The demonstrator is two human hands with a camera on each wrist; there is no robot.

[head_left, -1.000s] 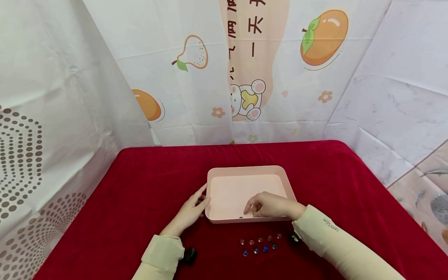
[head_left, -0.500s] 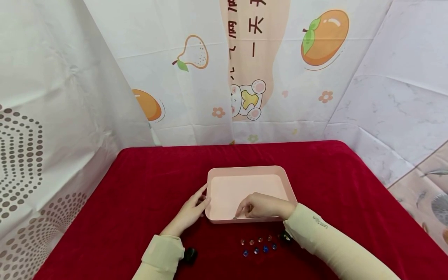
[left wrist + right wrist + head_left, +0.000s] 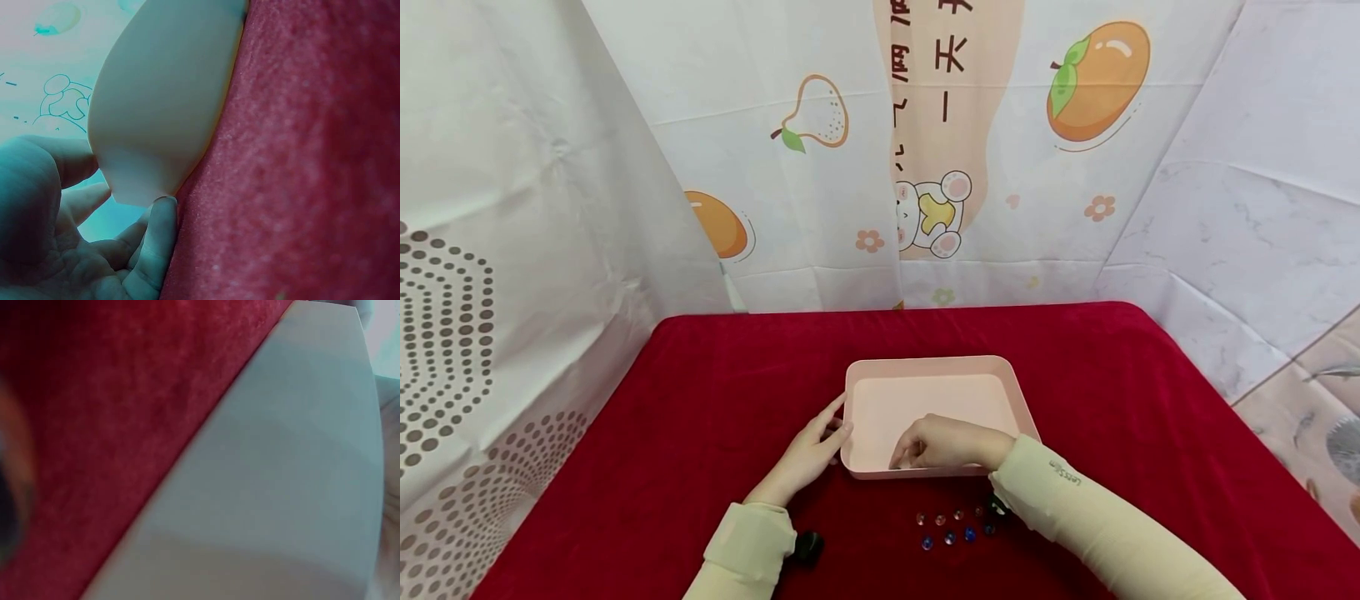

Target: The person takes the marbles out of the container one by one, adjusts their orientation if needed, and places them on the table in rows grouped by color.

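My left hand (image 3: 811, 451) rests against the left side of a pale pink shallow tray (image 3: 1028, 417). In the left wrist view its fingertips touch the outer wall and rim at a corner of the tray (image 3: 162, 94). Inside the tray, near its front wall, my right hand (image 3: 946, 443) has its fingers curled downward, with a tiny dark bead (image 3: 896, 467) at the fingertips, mostly hidden. Only the edge of the right hand (image 3: 391, 469) shows in the right wrist view, behind the tray wall (image 3: 269, 462).
Small glass beads lie in two rows before the tray: pinkish-clear beads (image 3: 940, 519) behind, blue beads (image 3: 970, 534) in front. The right wrist partly covers that end of the rows. Red cloth (image 3: 737, 367) covers the table, and printed curtains (image 3: 820, 208) hang behind.
My right hand has slid left along the tray's front wall, its fingertips catching up with the tiny bead, which also shifted left. My left hand and the tray stay put.
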